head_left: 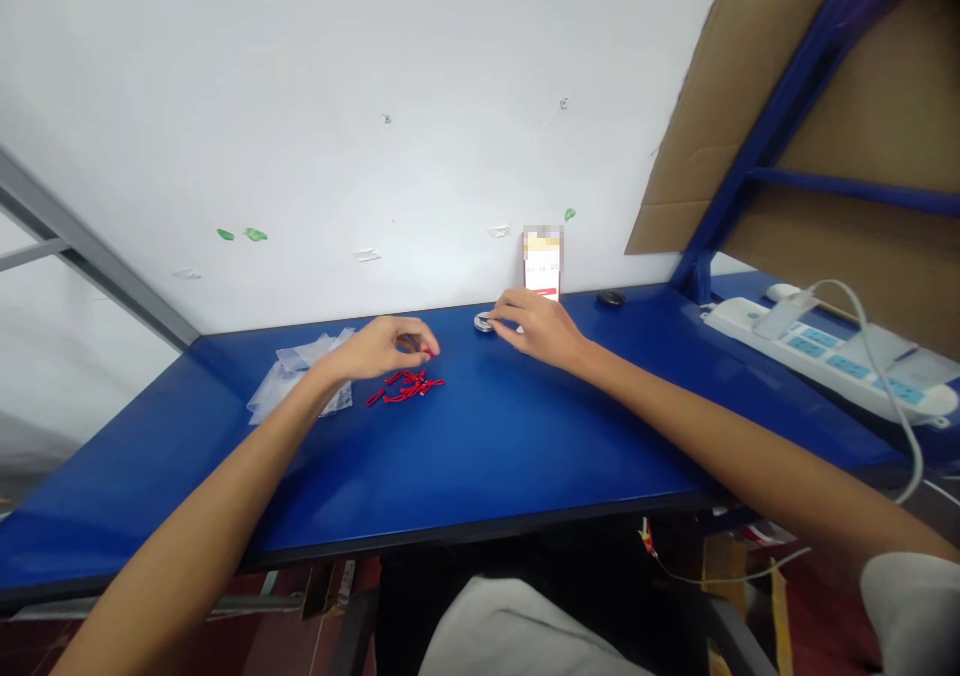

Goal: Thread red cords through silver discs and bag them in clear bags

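Observation:
My left hand (386, 347) is closed in a pinch, with a bit of red cord showing at its fingertips. Just below it, several short knotted red cords (409, 388) lie in a loose heap on the blue table. Clear plastic bags (289, 381) are spread to the left, partly behind my left wrist. My right hand (536, 324) has thumb and forefinger close together over a small round silver container (483, 324) near the wall. Whatever sits between those fingertips is too small to name. Behind the right hand a phone (541, 266) leans upright, its lower part hidden.
A dark oval object (610, 298) lies at the back right of the blue table (480, 456). Farther right are a white power strip (832, 356) and its looping cable. A white wall (450, 176) bounds the back, and a blue metal frame (787, 106) with cardboard rises at right.

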`<state>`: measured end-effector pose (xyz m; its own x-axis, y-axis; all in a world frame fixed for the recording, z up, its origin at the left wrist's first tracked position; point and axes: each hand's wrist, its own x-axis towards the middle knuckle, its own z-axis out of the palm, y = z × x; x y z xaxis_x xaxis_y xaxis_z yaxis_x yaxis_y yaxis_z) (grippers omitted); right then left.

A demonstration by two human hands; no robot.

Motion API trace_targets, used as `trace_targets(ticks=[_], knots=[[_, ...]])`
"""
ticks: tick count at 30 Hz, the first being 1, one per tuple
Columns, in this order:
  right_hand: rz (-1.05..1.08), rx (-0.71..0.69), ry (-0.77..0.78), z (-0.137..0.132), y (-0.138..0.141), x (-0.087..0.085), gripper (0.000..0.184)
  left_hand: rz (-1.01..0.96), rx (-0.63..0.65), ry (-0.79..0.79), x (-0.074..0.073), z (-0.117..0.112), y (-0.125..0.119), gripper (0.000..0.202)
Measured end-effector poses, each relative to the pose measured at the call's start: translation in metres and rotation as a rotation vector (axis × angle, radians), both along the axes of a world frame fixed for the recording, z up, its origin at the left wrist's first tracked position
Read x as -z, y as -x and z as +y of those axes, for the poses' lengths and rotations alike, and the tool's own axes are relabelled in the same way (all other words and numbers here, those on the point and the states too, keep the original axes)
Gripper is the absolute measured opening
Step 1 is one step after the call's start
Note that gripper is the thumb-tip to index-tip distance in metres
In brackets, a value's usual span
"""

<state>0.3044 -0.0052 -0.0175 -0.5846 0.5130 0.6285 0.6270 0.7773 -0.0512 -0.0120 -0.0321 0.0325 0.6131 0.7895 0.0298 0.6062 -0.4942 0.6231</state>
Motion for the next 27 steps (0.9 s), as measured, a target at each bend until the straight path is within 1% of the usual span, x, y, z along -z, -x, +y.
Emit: trace_targets(ticks=[2,6,9,11,13,15,19,21,24,25,27], knots=[[0.007,-0.03,0.007,-0.001,0.001,0.001,0.03,-0.123,-0.051,0.058,0.007,-0.001,-0.009,0.026],[-0.034,-0.047,0.008,-0.008,0.003,0.002,0.032,-0.391,-0.141,0.051,0.016,-0.004,-0.023,0.034],[-0.069,-0.041,0.085,-0.013,0.006,0.002,0.033,-0.572,-0.184,0.102,0.02,-0.004,-0.03,0.041],[-0.077,-0.038,0.159,-0.015,0.008,0.002,0.031,-0.602,-0.219,0.104,0.022,-0.004,-0.033,0.043],[-0.046,-0.042,0.234,-0.016,0.01,0.003,0.028,-0.564,-0.239,0.062,0.024,-0.003,-0.034,0.046],[0.053,-0.073,0.325,-0.014,0.012,0.006,0.028,-0.492,-0.228,0.021,0.024,-0.004,-0.035,0.05],[0.324,-0.221,0.584,-0.011,0.016,0.011,0.035,-0.337,-0.185,-0.073,0.023,-0.008,-0.037,0.048],[0.409,-0.276,0.693,-0.01,0.019,0.015,0.038,-0.269,-0.172,-0.179,0.024,-0.011,-0.038,0.045],[0.504,-0.286,0.815,-0.008,0.024,0.021,0.034,-0.164,-0.139,-0.385,0.028,-0.011,-0.038,0.04],[0.532,-0.284,0.855,-0.007,0.025,0.023,0.034,-0.135,-0.128,-0.434,0.03,-0.01,-0.038,0.039],[0.578,-0.277,0.928,-0.006,0.027,0.026,0.036,-0.088,-0.124,-0.485,0.035,-0.006,-0.035,0.039]])
